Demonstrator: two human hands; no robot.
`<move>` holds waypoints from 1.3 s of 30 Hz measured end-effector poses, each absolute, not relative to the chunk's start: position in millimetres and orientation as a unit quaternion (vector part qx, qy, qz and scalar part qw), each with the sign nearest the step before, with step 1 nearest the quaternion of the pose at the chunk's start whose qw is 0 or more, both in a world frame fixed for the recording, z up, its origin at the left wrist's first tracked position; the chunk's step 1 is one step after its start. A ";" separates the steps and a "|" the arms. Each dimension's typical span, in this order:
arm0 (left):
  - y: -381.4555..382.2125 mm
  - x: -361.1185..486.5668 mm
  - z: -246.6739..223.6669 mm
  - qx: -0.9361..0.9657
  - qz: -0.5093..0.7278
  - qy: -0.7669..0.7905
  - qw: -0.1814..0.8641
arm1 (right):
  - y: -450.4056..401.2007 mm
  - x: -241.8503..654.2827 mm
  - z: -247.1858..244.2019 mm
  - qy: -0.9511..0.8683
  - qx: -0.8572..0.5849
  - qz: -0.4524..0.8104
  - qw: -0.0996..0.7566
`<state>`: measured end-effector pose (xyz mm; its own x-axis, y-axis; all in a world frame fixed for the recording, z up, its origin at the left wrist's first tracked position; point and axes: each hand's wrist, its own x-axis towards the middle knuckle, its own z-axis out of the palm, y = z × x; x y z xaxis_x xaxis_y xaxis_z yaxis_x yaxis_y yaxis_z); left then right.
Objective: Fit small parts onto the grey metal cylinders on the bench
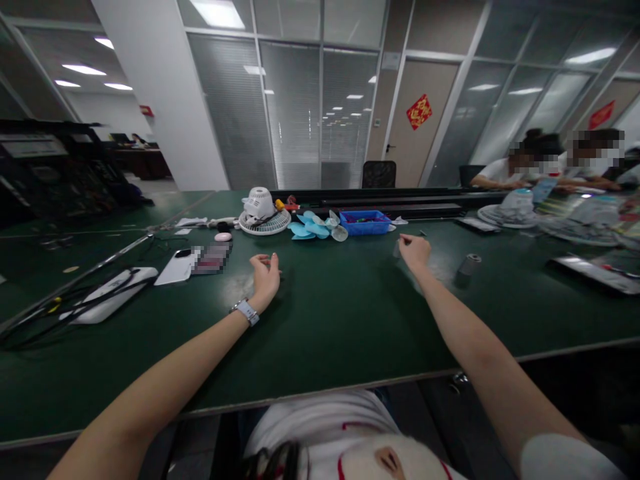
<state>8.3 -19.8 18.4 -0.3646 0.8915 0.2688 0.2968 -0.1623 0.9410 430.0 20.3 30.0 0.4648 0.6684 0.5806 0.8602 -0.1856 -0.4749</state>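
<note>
Clock taken from the bare middle of the green tabletop (340, 313), twelve straight ahead, away from the wearer. At nine o'clock, the left hand (266, 279), fingers loosely curled, thumb raised and apart from them, a pale-banded wristwatch (246, 311) at the wrist. At three, the right hand (415, 252), fingers bent inward, knuckles up; impossible to tell whether pinched on something, given a faint pale blur beside the fingertips.

Just beyond the left hand, towards eleven, light-blue fan blades (310, 228), touching or overlapping a clear plastic piece (339, 233). At one, near those blades, a blue plastic tray (370, 229) of small, indistinct parts. At ten, a white fan housing (260, 202) upright on a round white grille (250, 227). At three, past the right hand and apart from it, a small grey cylinder (469, 267), upright.

Farther out at nine, a white smartphone (173, 268), lying flat; between nine and ten, a pale pink oval object (223, 237). At two, well apart, seated co-workers (503, 173) in white tops, near more round fan grilles (493, 215).
</note>
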 end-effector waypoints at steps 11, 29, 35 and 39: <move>-15.8 6.0 11.7 0.516 0.573 0.583 0.256 | 11.9 419.3 21.4 -0.483 -0.765 -0.095 0.415; -16.6 5.3 10.0 0.530 0.560 0.581 0.262 | 38.6 439.7 -6.9 -0.395 -0.771 0.029 0.499; -14.5 4.3 7.3 0.532 0.557 0.582 0.262 | 37.3 436.8 -3.9 -0.393 -0.775 0.036 0.494; -12.0 5.0 3.7 0.542 0.543 0.588 0.256 | 37.2 435.4 -2.3 -0.386 -0.776 0.045 0.497</move>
